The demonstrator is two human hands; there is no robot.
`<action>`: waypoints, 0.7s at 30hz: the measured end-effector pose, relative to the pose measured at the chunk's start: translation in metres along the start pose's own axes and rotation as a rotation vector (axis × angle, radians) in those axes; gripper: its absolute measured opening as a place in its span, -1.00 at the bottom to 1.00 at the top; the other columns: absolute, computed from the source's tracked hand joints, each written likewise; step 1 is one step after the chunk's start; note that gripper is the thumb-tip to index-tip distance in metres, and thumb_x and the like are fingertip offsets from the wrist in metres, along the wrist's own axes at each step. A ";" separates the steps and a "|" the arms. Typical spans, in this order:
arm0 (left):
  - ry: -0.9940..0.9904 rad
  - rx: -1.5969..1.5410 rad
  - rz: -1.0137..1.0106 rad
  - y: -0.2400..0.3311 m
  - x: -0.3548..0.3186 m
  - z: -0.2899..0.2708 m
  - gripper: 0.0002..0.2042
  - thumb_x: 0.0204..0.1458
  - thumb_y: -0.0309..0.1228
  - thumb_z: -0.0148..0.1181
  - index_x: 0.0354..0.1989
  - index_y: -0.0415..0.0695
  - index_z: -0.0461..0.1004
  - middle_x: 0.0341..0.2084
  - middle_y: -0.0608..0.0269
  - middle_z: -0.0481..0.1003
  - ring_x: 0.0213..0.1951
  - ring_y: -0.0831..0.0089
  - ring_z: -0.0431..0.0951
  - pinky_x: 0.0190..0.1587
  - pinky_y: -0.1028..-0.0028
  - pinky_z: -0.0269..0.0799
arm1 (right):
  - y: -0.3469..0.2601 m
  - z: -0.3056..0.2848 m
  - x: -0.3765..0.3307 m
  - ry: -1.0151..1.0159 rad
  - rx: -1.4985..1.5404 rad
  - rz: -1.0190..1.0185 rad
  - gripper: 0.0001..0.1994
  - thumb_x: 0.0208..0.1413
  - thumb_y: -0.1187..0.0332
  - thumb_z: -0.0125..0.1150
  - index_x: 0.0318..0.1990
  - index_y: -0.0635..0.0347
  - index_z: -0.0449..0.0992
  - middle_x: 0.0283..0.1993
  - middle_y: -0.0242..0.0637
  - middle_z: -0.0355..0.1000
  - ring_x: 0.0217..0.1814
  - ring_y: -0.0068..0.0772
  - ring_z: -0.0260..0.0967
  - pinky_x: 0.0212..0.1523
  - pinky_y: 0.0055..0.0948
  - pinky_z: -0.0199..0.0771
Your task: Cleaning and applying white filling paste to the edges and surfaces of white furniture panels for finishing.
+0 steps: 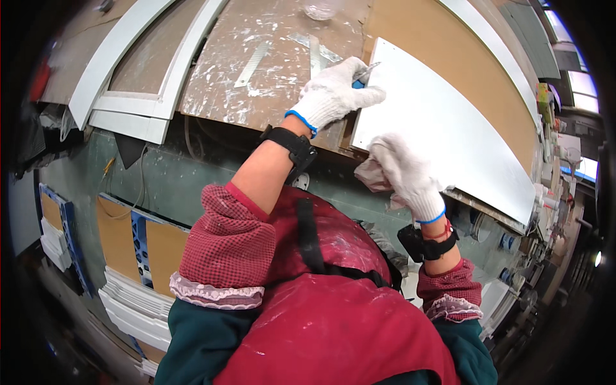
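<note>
My left hand [333, 91], in a white knit glove, is closed around a small blue-handled tool [359, 84] with a thin metal tip; most of it is hidden by the fingers. It is at the left end of a long white panel [443, 122]. Gripped in my gloved right hand [410, 176] is a crumpled pale cloth [375, 172], close to the panel's near edge. Small dark spots show near the panel's left corners.
A paint-spattered brown bench top [221, 64] holds flat metal strips [252, 64]. Brown board [410, 25] lies beneath the white panel. A white frame [131, 104] stands at the left. Stacked white panels [131, 301] are low on the left, beside the greenish floor [218, 170].
</note>
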State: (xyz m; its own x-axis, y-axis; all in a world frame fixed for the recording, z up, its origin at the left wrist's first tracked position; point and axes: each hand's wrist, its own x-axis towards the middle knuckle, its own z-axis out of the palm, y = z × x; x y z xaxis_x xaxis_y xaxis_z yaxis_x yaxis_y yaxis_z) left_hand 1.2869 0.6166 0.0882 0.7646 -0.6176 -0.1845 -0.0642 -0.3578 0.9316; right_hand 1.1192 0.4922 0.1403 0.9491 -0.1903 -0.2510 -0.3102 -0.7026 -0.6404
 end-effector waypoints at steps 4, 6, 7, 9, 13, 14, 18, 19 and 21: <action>0.026 0.012 0.025 -0.003 0.001 0.005 -0.39 -0.17 0.07 0.30 -0.04 -0.14 0.45 -0.21 0.10 0.54 -0.11 0.27 0.51 0.00 0.37 0.39 | -0.002 0.006 0.011 -0.058 -0.122 -0.157 -0.77 0.17 0.32 0.08 -0.03 0.09 0.42 -0.22 -0.14 0.46 -0.23 -0.10 0.48 -0.26 -0.33 0.47; 0.018 0.013 0.079 -0.002 0.004 0.005 -0.39 -0.17 0.11 0.27 -0.04 -0.09 0.45 -0.22 0.09 0.55 -0.10 0.21 0.53 0.00 0.35 0.39 | 0.020 0.017 0.023 0.170 -0.432 -0.497 -0.78 0.18 0.28 0.05 -0.06 0.10 0.42 -0.26 -0.06 0.42 -0.21 -0.03 0.44 -0.20 -0.22 0.44; 0.025 0.018 0.043 -0.003 0.005 0.005 -0.42 -0.16 0.04 0.32 -0.05 -0.14 0.45 -0.24 0.11 0.54 -0.14 0.29 0.52 -0.04 0.39 0.40 | 0.006 0.016 0.029 0.162 -0.426 -0.499 -0.78 0.18 0.28 0.05 -0.06 0.10 0.42 -0.26 -0.06 0.42 -0.21 -0.03 0.44 -0.20 -0.22 0.44; 0.033 0.026 0.006 -0.005 0.006 0.005 -0.44 -0.15 -0.02 0.36 -0.07 -0.18 0.46 -0.27 0.13 0.53 -0.18 0.37 0.51 -0.07 0.42 0.41 | -0.029 0.011 0.038 0.046 -0.470 -0.262 -0.80 0.16 0.30 0.07 -0.10 0.14 0.41 -0.30 -0.04 0.37 -0.23 -0.01 0.40 -0.21 -0.19 0.41; 0.031 -0.010 0.060 -0.005 0.004 0.005 -0.43 -0.16 -0.02 0.37 -0.07 -0.19 0.46 -0.27 0.13 0.53 -0.20 0.38 0.51 -0.09 0.44 0.42 | -0.017 0.009 0.033 0.039 -0.378 -0.371 -0.85 0.12 0.35 0.11 -0.19 0.15 0.43 -0.30 -0.10 0.35 -0.22 -0.01 0.37 -0.22 -0.20 0.39; 0.010 -0.042 0.045 -0.004 0.004 0.005 -0.43 -0.16 -0.02 0.37 -0.07 -0.19 0.46 -0.27 0.14 0.53 -0.20 0.39 0.50 -0.09 0.45 0.42 | -0.015 0.004 0.036 -0.059 -0.317 -0.342 -0.82 0.12 0.36 0.11 -0.13 0.17 0.44 -0.28 -0.10 0.37 -0.21 0.00 0.38 -0.19 -0.20 0.40; 0.001 0.040 0.028 -0.008 0.009 0.006 -0.38 -0.19 0.10 0.30 -0.07 -0.13 0.45 -0.24 0.11 0.55 -0.15 0.27 0.53 -0.03 0.40 0.39 | -0.010 0.015 0.044 0.131 -0.234 -0.425 -0.86 0.12 0.40 0.10 -0.18 0.20 0.42 -0.29 -0.11 0.36 -0.20 -0.02 0.36 -0.19 -0.19 0.37; 0.000 0.044 0.026 -0.012 0.007 0.006 -0.38 -0.19 0.10 0.30 -0.07 -0.13 0.45 -0.24 0.11 0.55 -0.15 0.27 0.53 -0.03 0.40 0.39 | -0.014 0.015 0.040 0.131 -0.230 -0.425 -0.86 0.12 0.40 0.10 -0.18 0.20 0.42 -0.29 -0.11 0.36 -0.20 -0.02 0.36 -0.19 -0.19 0.37; -0.005 -0.079 0.055 -0.013 0.005 0.008 -0.38 -0.21 0.11 0.31 -0.07 -0.11 0.45 -0.24 0.10 0.55 -0.16 0.26 0.53 -0.07 0.39 0.41 | -0.017 0.014 0.029 0.074 -0.498 -0.397 -0.87 0.14 0.37 0.08 -0.20 0.17 0.42 -0.29 -0.12 0.35 -0.18 -0.03 0.37 -0.18 -0.19 0.36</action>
State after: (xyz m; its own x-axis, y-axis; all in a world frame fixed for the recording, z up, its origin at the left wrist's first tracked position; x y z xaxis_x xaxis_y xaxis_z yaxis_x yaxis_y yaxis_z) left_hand 1.2868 0.6123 0.0730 0.7580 -0.6384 -0.1333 -0.0554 -0.2667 0.9622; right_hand 1.1509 0.5080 0.1335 0.9934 0.1151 -0.0019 0.1108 -0.9605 -0.2553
